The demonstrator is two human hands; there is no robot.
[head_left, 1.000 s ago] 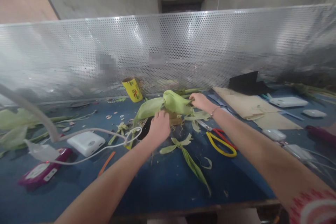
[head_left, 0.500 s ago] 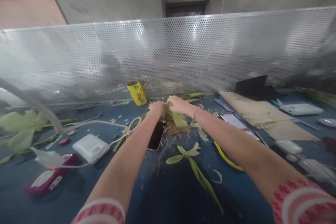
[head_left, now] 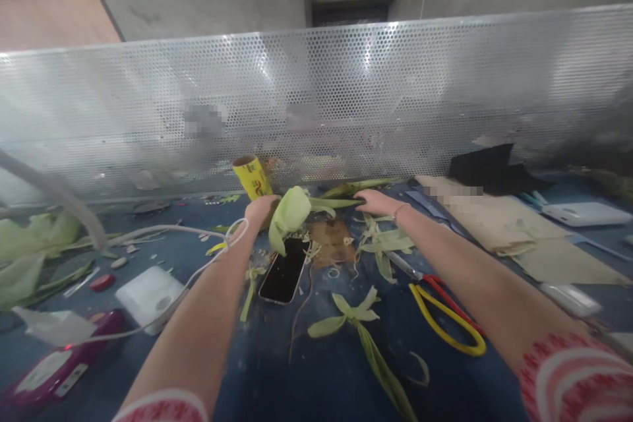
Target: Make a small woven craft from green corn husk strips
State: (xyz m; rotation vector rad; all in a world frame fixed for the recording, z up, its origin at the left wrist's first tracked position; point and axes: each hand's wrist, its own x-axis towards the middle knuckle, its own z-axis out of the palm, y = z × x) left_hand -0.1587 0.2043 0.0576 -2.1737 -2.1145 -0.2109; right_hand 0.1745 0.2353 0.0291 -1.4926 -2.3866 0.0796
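A pale green corn husk (head_left: 291,211) is stretched between my hands, its broad curled part at the left and a narrow strip running right. My left hand (head_left: 261,208) is closed at the broad end, its fingertips partly hidden behind the husk. The fingers of my right hand (head_left: 378,202) pinch the far end of the strip. Below the husk lie a dark-screened phone (head_left: 285,273) and a brown square piece (head_left: 332,244). A knotted husk figure (head_left: 351,316) rests nearer to me, and loose husk strips (head_left: 388,241) lie under my right wrist.
Scissors (head_left: 448,316) with yellow and red handles lie below my right forearm. A yellow cardboard tube (head_left: 252,177) stands behind my left hand, before a perforated metal panel (head_left: 316,99). A white cable, a white charger (head_left: 151,297) and a purple device (head_left: 64,362) sit at left.
My hands were close together over the brown piece; they have moved apart, left and right, with the husk drawn out between them. The phone and scissors are now more exposed.
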